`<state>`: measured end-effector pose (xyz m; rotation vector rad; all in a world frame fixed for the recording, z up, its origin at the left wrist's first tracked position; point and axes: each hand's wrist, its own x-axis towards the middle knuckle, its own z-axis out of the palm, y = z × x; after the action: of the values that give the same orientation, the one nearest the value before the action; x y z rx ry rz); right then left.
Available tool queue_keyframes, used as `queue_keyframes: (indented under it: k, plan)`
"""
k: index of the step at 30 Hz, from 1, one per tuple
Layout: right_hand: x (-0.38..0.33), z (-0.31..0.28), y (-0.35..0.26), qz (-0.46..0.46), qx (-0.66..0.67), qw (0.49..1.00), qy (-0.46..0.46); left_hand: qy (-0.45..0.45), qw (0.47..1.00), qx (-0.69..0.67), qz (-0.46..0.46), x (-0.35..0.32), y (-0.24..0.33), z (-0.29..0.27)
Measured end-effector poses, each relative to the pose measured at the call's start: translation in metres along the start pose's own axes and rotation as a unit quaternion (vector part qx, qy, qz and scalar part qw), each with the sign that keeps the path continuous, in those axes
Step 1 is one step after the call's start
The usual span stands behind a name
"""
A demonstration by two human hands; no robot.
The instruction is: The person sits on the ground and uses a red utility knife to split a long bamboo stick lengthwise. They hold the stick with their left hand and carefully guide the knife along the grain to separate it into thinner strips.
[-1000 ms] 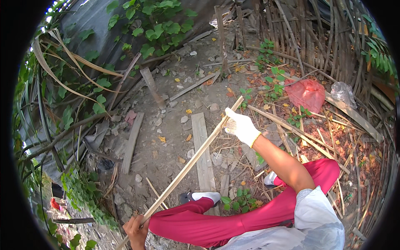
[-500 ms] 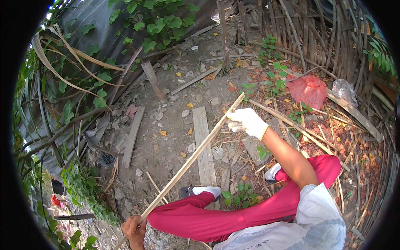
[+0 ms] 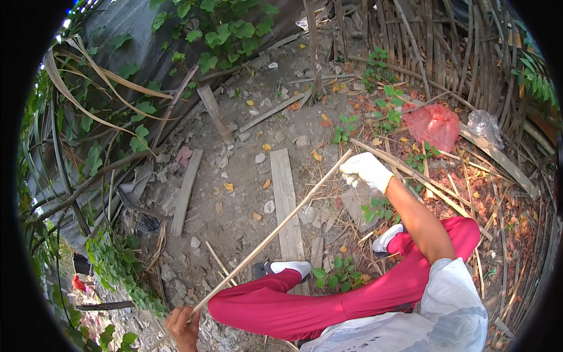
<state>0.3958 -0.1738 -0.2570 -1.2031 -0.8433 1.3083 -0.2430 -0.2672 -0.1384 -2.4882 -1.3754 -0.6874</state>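
A long, pale strip of split bamboo or wood [image 3: 275,234] slants across my lap, from the lower left up to the middle right. My bare left hand [image 3: 183,326] is closed around its lower part, and the tail of the strip runs on below that hand. Near the far tip, my right hand [image 3: 369,171], in a white knitted glove with a yellow cuff, has its fingers curled against the strip. My legs in dark red trousers [image 3: 328,302] are bent beneath it.
Flat boards [image 3: 284,193] lie on the stony dirt ahead. More long strips [image 3: 434,186] rest on the ground at the right, near a red plastic bag [image 3: 435,126]. A stick fence [image 3: 446,47] stands at the far right; dark sheeting with vines [image 3: 129,53] hangs at the left.
My right hand has moved right and slightly down with the strip's far end, so the strip lies at a flatter slant and shows a narrower side. My left hand has shifted slightly.
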Motion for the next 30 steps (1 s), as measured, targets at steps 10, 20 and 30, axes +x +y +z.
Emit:
queue_keyframes:
  k: [10, 20, 30]
  plan:
    - [0.002, -0.013, -0.007, -0.007, -0.037, 0.996, 0.083, -0.014, 0.999, 0.013, -0.038, -0.005, -0.006, -0.015]
    - [0.015, -0.042, 0.014, 0.025, -0.661, 0.731, 0.166, 0.067, 0.98, 0.106, -0.157, -0.047, -0.064, -0.031]
    - [0.045, -0.067, 0.031, -0.077, -0.355, 0.908, 0.207, 0.087, 0.974, 0.08, -0.193, -0.055, -0.065, -0.027]
